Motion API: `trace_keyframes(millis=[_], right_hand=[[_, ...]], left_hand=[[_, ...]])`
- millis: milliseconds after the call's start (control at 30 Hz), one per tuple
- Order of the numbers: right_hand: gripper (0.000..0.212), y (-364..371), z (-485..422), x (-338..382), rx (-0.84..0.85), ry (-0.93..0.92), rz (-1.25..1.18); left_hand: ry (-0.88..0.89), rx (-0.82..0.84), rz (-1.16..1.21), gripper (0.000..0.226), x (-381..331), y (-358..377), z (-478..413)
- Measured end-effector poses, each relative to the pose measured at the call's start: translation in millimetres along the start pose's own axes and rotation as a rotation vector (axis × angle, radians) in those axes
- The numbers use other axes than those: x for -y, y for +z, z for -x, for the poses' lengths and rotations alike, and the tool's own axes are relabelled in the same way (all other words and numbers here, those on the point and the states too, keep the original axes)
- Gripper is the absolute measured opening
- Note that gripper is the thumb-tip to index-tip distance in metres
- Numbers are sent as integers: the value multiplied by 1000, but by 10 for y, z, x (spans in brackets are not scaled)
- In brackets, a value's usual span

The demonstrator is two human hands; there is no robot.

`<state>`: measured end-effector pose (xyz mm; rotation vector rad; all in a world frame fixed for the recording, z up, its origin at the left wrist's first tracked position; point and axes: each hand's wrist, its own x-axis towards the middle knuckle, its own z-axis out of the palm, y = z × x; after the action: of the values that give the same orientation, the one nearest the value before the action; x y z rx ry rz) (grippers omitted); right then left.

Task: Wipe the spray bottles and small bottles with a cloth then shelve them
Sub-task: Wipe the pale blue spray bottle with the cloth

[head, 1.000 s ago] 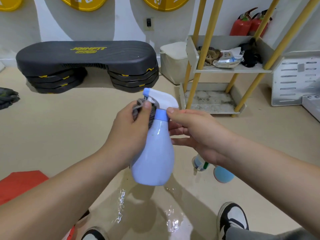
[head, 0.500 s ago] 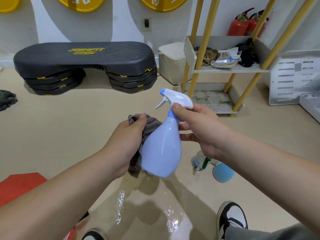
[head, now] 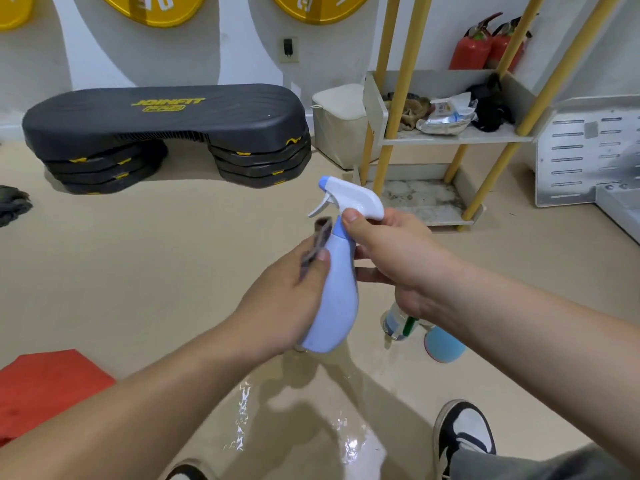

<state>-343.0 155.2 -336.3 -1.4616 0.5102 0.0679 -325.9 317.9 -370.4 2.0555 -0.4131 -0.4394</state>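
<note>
A pale blue spray bottle (head: 337, 292) with a white trigger head hangs tilted in front of me. My right hand (head: 398, 258) grips its neck just under the trigger head. My left hand (head: 287, 299) presses a grey cloth (head: 317, 247) against the bottle's left side; most of the cloth is hidden under my palm. On the floor behind my right wrist stand a small clear bottle with a green part (head: 398, 323) and a light blue bottle (head: 445, 344), both partly hidden.
A yellow-poled shelf unit (head: 450, 138) stands at the back right, its upper tier holding rags and packets. A black step platform (head: 166, 133) sits at the back left. A red mat (head: 45, 386) lies at left. The floor near my shoes (head: 464, 434) is wet.
My left hand with the cloth has slid up from the bottle's lower body to its left side near the neck. The bottle has tilted more upright and sits a little further right.
</note>
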Motion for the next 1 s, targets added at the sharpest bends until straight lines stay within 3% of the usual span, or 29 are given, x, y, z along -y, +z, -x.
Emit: trace_keyframes(millis=[33, 100, 167, 267, 333, 400, 433, 467, 533, 567, 633, 700, 767, 867, 933, 1000], right_hand=[[22, -1, -3, -8, -10, -5, 2], [20, 8, -11, -31, -24, -2, -12], [17, 21, -13, -38, -39, 4, -52], [16, 39, -5, -43, -67, 12, -96], [17, 46, -3, -53, -79, 19, -101], [17, 35, -12, -31, -86, 9, -114], [17, 19, -16, -5, -86, -1, -129], [18, -3, -21, 23, -88, -10, -140], [18, -52, -23, 60, -97, -24, -139], [16, -67, -22, 61, -96, -26, -136], [12, -80, -19, 47, -90, -20, -138], [13, -86, -21, 20, -89, -9, -145], [17, -81, -33, -8, -91, 9, -153], [18, -51, -52, -59, -99, 45, -156], [17, -35, -59, -66, -118, 64, -149], [19, -47, -71, -44, -122, 65, -157]], left_hand=[[-95, 30, 83, 33, 31, -17, -33], [-119, 56, 122, 32, 83, 2, -40], [6, 13, 76, 42, 57, 51, 6], [284, -16, -327, 67, -70, 251, 174], [296, -2, -516, 79, -101, 362, 243], [349, -9, -537, 75, -7, 307, 148], [346, 4, -439, 67, 29, 235, 76], [269, 14, -253, 56, 31, 135, 3], [-62, 15, 152, 36, 56, -41, -117], [-187, 29, 275, 36, 106, -103, -132], [-328, 89, 330, 41, 222, -141, -150], [-351, 46, 360, 41, 206, -96, -157], [-172, -2, 208, 37, 121, 3, -97], [346, 8, -376, 59, 145, 239, 46], [451, 27, -634, 76, 242, 278, 36], [469, 41, -545, 74, 332, 216, -60]])
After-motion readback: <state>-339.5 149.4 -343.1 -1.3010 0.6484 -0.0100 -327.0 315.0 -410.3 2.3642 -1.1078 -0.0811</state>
